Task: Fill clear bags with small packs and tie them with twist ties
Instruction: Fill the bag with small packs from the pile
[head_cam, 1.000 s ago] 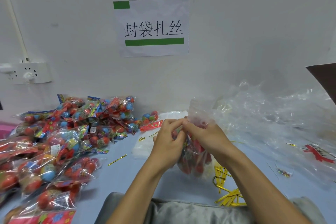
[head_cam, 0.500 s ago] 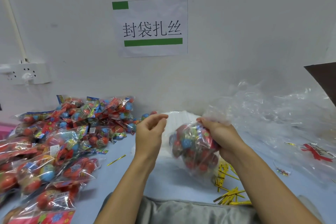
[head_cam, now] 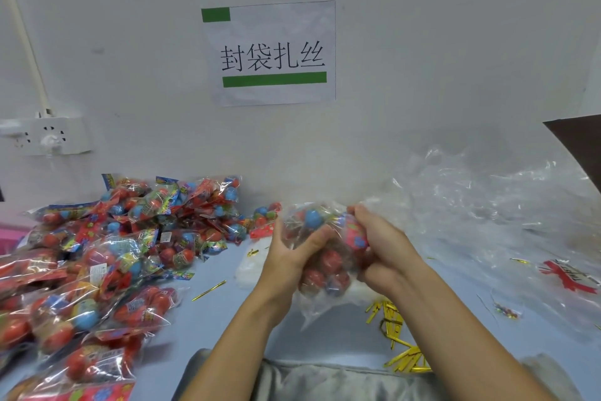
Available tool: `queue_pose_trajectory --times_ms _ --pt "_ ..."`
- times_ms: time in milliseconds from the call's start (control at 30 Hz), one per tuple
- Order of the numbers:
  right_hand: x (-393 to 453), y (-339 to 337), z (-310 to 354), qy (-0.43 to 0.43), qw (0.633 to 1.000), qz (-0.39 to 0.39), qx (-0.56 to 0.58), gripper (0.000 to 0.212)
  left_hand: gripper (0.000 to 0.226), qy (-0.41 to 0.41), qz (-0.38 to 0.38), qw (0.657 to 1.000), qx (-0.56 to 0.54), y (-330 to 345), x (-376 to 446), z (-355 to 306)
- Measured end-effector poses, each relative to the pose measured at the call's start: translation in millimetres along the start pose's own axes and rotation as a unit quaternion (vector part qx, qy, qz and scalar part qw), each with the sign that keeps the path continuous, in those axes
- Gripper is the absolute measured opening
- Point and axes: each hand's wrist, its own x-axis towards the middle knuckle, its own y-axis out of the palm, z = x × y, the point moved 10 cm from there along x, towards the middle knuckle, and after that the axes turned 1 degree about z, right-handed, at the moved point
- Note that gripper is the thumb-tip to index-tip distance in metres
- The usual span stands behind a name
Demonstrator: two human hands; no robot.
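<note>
The pale blue bench (head_cam: 208, 312) is seen to carry, along its left side, a large heap of filled bags (head_cam: 97, 254), too many and too overlapped to be counted; each is clear and packed with red and blue round packs. To the right, against the wall, a crumpled mass of empty clear bags (head_cam: 487, 215) is piled, its number not to be told. One white paper sign (head_cam: 270, 52) with green bars is fixed to the wall, and one white socket (head_cam: 48, 137) lies at the far left.

A single filled bag (head_cam: 325, 257) is held above the bench, in the middle, between the two hands. It is clear and crinkled, bulging with red packs and at least one blue one. The left hand (head_cam: 289, 257) has its grip curled round the bag's left side, thumb across the front; the right hand (head_cam: 383, 247) grips the right side, fingers closed on the plastic.

A loose bundle of gold twist ties (head_cam: 400, 345) lies near the right forearm, uncounted, and one single tie (head_cam: 208, 290) lies apart, left of the left arm.
</note>
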Motion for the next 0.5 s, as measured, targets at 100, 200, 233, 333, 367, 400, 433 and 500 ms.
queue_pose_trajectory --times_ms 100,200,233,333,367,400,433,500 --pt "-3 8 14 -0.075 0.995 0.037 -0.058 0.017 0.051 -0.081 0.047 0.995 -0.044 0 -1 7" --pt "-9 13 26 -0.127 0.983 0.062 -0.117 0.015 0.064 -0.164 0.073 0.983 -0.049 0 -8 15" --pt "-10 15 28 -0.137 0.979 0.077 -0.132 0.015 0.067 -0.184 0.076 0.979 -0.049 -1 -10 17" --pt "-15 23 30 -0.155 0.963 0.136 -0.174 0.017 0.069 -0.215 0.084 0.972 -0.052 -5 -14 20" --pt "-16 25 32 -0.164 0.957 0.154 -0.185 0.017 0.069 -0.222 0.090 0.969 -0.053 -5 -14 21" --pt "-18 26 34 -0.175 0.950 0.170 -0.194 0.018 0.068 -0.227 0.101 0.967 -0.053 -3 -15 21" --pt "-20 28 36 -0.185 0.944 0.184 -0.203 0.018 0.066 -0.227 0.108 0.966 -0.052 -2 -15 20" --pt "-24 30 39 -0.201 0.934 0.204 -0.211 0.014 0.059 -0.225 0.101 0.968 -0.038 -5 -16 17"
